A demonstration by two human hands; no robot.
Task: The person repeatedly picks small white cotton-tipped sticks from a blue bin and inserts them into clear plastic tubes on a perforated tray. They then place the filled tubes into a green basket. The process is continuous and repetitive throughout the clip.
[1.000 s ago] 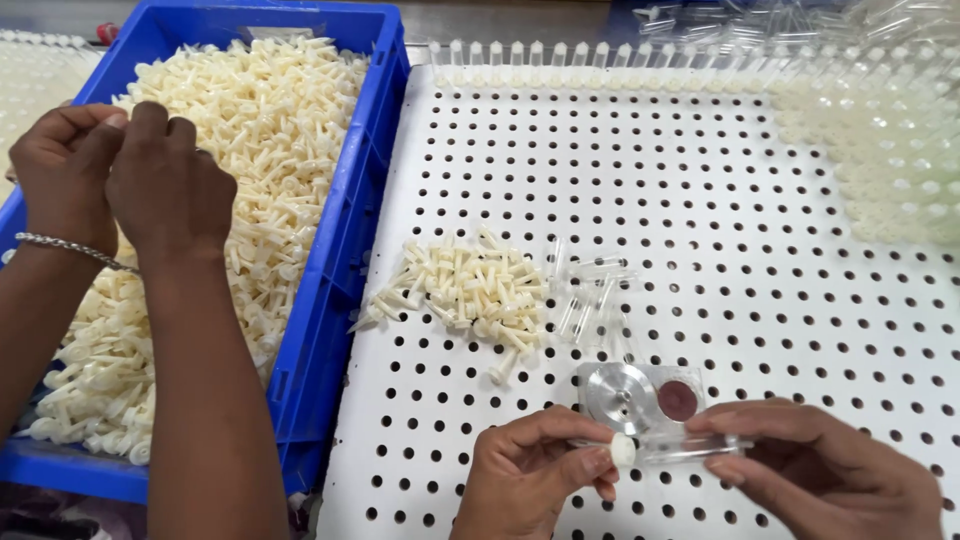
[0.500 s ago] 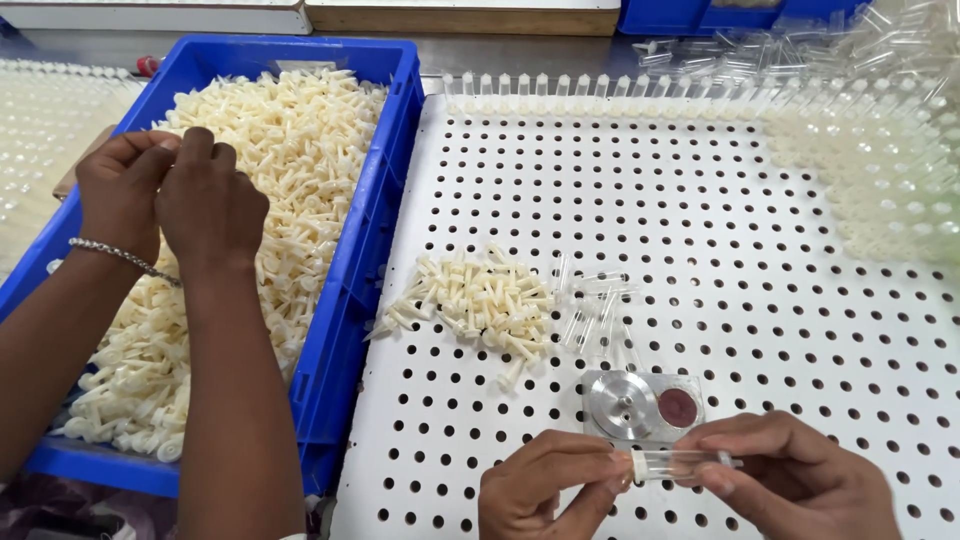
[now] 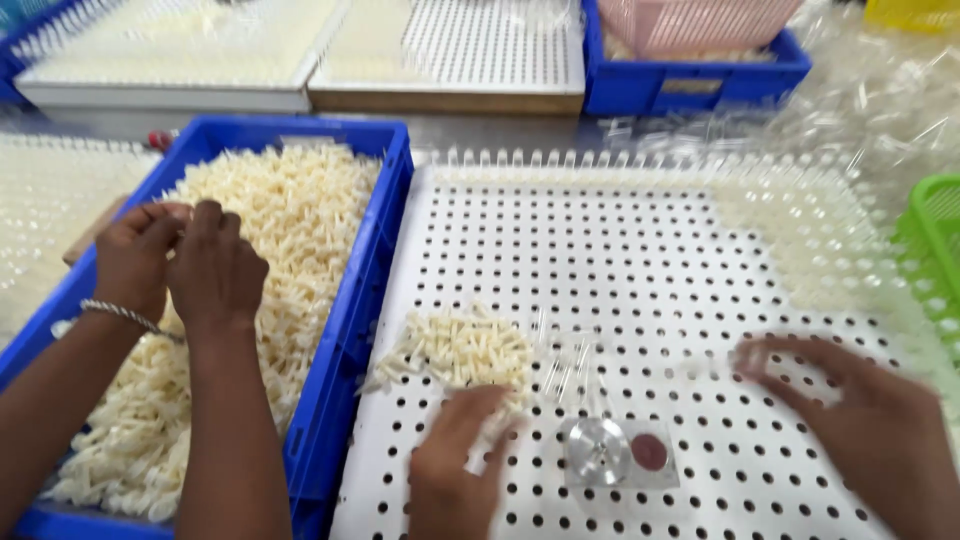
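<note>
A workshop bench is seen from above, crowded with trays and crates. The middle and right of the frame are filled by a white perforated board (image 3: 640, 300), its holes set in regular rows; clear plastic tubes are stood along its far edge and down its right side. In the left half a blue plastic crate (image 3: 370, 290) is seen, heaped with small cream-coloured plastic parts (image 3: 290, 230). Across the top of the frame more white perforated trays (image 3: 440, 50) are laid, with a second blue crate (image 3: 700, 85) holding a pink basket (image 3: 700, 20) at upper right, and a green basket (image 3: 935, 240) at the right edge.

A small pile of the cream parts (image 3: 465, 350) is placed on the board, low and left of centre. The left hand (image 3: 460, 470), at the bottom centre, is laid against the near edge of that pile, its fingers loosely curled; whether a part is pinched cannot be told because of blur. The right hand (image 3: 860, 420), at lower right, is held over the board with its fingers spread, and nothing is seen in it. Between the two hands a clear plastic holder with a round metal disc (image 3: 597, 452) and a dark red disc (image 3: 648, 452) is set on the board.

Over the blue crate at the left, two hands of another person (image 3: 180, 265) are brought together, a bangle (image 3: 125, 315) worn on one wrist.
</note>
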